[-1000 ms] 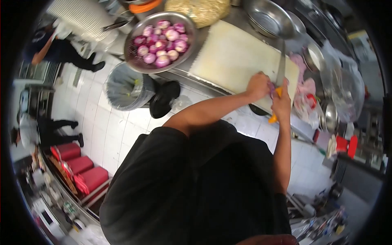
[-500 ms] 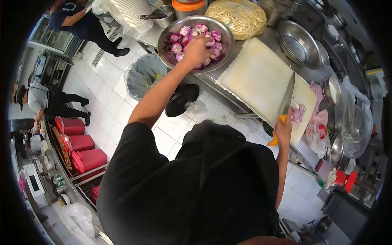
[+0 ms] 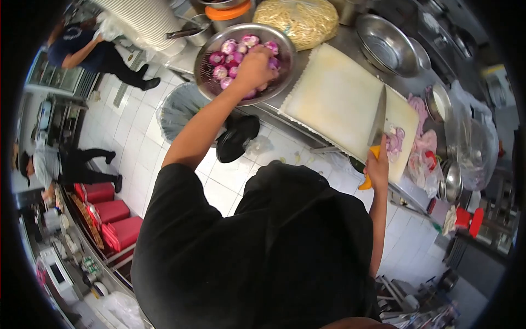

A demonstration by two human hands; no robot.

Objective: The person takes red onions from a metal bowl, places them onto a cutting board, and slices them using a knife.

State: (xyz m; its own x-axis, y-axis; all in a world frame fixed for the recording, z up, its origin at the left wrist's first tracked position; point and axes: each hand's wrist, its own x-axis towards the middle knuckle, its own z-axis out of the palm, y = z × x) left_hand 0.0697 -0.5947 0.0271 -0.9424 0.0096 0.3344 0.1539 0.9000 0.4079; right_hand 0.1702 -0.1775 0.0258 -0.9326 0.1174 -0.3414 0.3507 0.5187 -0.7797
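My left hand (image 3: 255,68) reaches into a metal colander (image 3: 204,82) of peeled red onions (image 3: 219,72); its fingers curl down among them, and what they hold is hidden. In my right hand (image 3: 376,169) is the orange handle of a large knife (image 3: 378,118), whose blade lies over the right part of a white cutting board (image 3: 329,93). Sliced red onion (image 3: 394,141) sits on the board just right of the blade.
A bag of pale strips (image 3: 298,22) and a metal bowl (image 3: 388,45) stand behind the board. A lined bin (image 3: 178,112) is below the colander. Two people (image 3: 87,52) are at the left. Plastic bags (image 3: 471,148) lie at the right.
My left hand has gone from the board beside the knife to the onions in the colander. Sliced onion now shows on the board. The knife remains in my right hand.
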